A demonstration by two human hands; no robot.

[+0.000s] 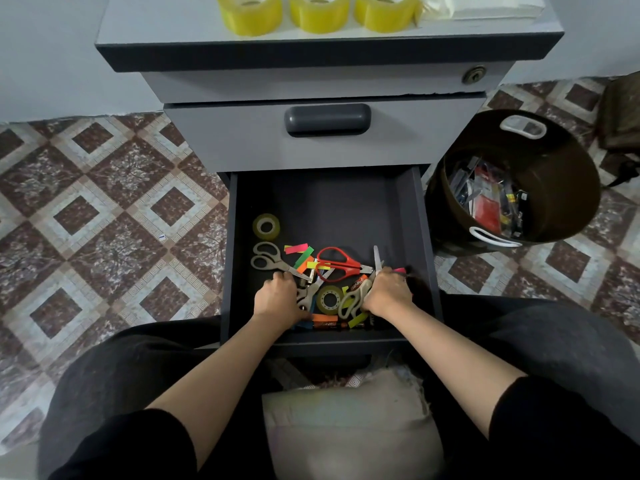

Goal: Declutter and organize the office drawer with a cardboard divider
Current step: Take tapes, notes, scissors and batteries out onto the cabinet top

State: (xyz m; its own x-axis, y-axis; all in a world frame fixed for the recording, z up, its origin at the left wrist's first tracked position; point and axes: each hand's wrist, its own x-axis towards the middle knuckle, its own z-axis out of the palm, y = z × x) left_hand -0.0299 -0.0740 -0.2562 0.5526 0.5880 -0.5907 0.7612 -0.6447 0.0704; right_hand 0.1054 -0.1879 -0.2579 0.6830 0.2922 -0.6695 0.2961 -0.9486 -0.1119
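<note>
1. The fingers (383, 274) of the right hand (388, 292) are being closed around a pair of grey-handled scissors (351, 301), whose blades are pointing towards 12 o'clock, clear of the fist.
2. The left hand (278, 296) is being pressed, fingers bent, into the clutter at 7 o'clock; whether anything is being gripped cannot be told.
3. Between the hands, a small tape roll (329, 300), markers (325, 322) and neon flags (298, 249) are being left in a heap, with red scissors (337, 263) just beyond at 12 o'clock.
4. All of this is being held in the open drawer (427, 237), crowded towards its 6 o'clock end; no cardboard divider is being shown anywhere.
5. A brown bin (561, 161) of scraps is being kept at 3 o'clock of the drawer.
6. Judged risks:
   - The bare blades are likely being aimed at the red scissors, so a quick lift could snag and drag them.
   - The left fingers could be nicked among hidden blades.
   - The light flags could be scattered by any sweep.
</note>
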